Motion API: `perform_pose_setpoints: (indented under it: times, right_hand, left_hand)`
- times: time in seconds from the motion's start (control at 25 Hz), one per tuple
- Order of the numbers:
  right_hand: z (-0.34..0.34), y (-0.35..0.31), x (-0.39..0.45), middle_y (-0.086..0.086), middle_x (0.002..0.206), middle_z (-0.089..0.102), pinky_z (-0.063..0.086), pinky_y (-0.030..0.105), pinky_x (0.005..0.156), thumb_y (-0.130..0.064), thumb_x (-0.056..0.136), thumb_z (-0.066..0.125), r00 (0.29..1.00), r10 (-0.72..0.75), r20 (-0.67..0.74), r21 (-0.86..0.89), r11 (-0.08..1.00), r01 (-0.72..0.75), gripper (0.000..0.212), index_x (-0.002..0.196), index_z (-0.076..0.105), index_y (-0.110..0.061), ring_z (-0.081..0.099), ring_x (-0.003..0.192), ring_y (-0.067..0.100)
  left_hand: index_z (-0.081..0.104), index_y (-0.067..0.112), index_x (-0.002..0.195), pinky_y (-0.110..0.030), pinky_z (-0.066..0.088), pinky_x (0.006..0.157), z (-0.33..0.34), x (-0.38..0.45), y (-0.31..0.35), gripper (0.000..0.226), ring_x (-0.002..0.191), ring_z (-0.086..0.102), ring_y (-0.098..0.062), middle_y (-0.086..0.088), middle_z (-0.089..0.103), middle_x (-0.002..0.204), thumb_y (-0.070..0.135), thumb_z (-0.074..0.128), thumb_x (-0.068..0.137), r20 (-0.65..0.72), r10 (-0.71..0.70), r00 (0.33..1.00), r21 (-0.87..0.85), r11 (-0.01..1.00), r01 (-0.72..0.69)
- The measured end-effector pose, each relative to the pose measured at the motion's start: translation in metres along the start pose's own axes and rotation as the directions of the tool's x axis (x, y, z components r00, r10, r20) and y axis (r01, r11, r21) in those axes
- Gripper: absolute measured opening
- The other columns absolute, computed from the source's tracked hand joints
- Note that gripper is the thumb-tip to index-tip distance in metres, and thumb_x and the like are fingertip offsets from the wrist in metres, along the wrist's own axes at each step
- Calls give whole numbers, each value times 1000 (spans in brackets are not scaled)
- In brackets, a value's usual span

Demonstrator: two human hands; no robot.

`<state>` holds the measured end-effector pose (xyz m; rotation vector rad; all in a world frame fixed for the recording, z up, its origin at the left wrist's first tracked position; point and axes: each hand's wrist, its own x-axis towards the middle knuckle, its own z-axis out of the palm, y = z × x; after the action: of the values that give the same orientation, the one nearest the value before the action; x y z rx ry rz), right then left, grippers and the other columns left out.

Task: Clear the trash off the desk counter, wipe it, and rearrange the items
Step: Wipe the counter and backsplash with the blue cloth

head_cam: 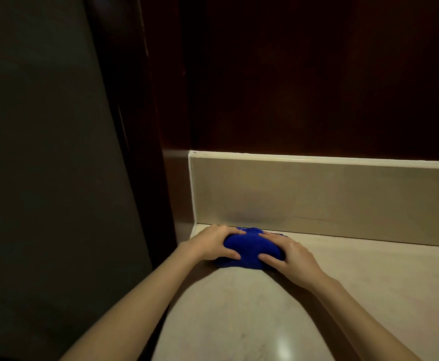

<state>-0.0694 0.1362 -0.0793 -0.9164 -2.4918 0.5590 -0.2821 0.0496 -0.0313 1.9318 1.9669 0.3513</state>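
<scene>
A bunched blue cloth (248, 247) lies on the pale stone counter (252, 316) in its far left corner, close to the backsplash. My left hand (213, 242) grips the cloth's left side, thumb on its near edge and fingers over the top. Opposite it, my right hand (286, 254) grips the right side the same way. Both hands press the cloth onto the counter.
A beige backsplash (317, 196) runs along the back of the counter under a dark wooden wall (317, 74). A dark wooden post (161, 152) and a dark panel (43, 152) stand to the left. The counter's left edge lies beside my left hand.
</scene>
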Motion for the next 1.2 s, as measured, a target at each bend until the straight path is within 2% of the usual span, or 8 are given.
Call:
perform_pose_setpoints:
  times: [0.12,0.28,0.4,0.6,0.76,0.88,1.2]
  right_hand:
    - [16,-21,13,-21,139,49,41,26,99,-50,87,58,998,-49,25,1,999,49,50,135,46,-40,47,125,5]
    - [24,-33,21,-19,136,52,43,27,97,-50,88,58,996,-68,54,11,998,68,49,134,48,-39,50,121,7]
    - [25,-37,22,-17,136,52,44,29,97,-47,88,59,996,-74,58,14,997,73,48,134,49,-37,50,121,7]
    - [21,-39,15,-16,136,53,43,29,99,-43,88,60,996,-79,48,49,996,77,46,133,51,-35,49,123,9]
    - [7,-32,2,-17,137,52,40,26,99,-43,89,60,992,-106,70,57,993,102,46,133,51,-36,48,124,6]
    - [-11,-9,-11,-19,136,53,40,26,100,-44,87,61,991,-100,85,77,993,94,47,133,51,-37,48,123,4]
    - [-69,68,-62,-21,132,56,40,27,105,-44,85,65,999,-22,47,140,990,15,48,131,54,-36,48,122,-2]
  left_hand:
    - [43,24,143,-34,38,108,-6,-22,-16,66,129,47,-18,1,51,142,33,71,84,-32,-58,998,5,998,58]
    - [35,19,147,-39,38,106,-2,-31,-15,65,127,45,-27,-8,47,141,30,63,90,-41,-124,991,153,980,129]
    - [31,17,149,-40,37,108,-2,-31,-12,66,130,44,-28,-10,45,145,29,62,91,-23,-162,986,194,967,164]
    - [27,23,151,-35,30,110,-9,-39,-8,67,136,37,-23,-3,37,152,31,59,93,48,-154,987,96,984,149]
    - [34,27,148,-33,32,109,-10,-36,3,65,132,42,-21,1,44,148,38,62,91,53,-126,991,102,988,120]
    - [43,32,143,-34,39,103,-4,-21,23,61,122,51,-21,4,56,137,45,64,87,78,-102,992,123,988,92]
    - [46,37,141,-29,37,98,36,22,103,64,123,51,-19,9,56,138,53,67,82,4,8,1000,137,991,-8]
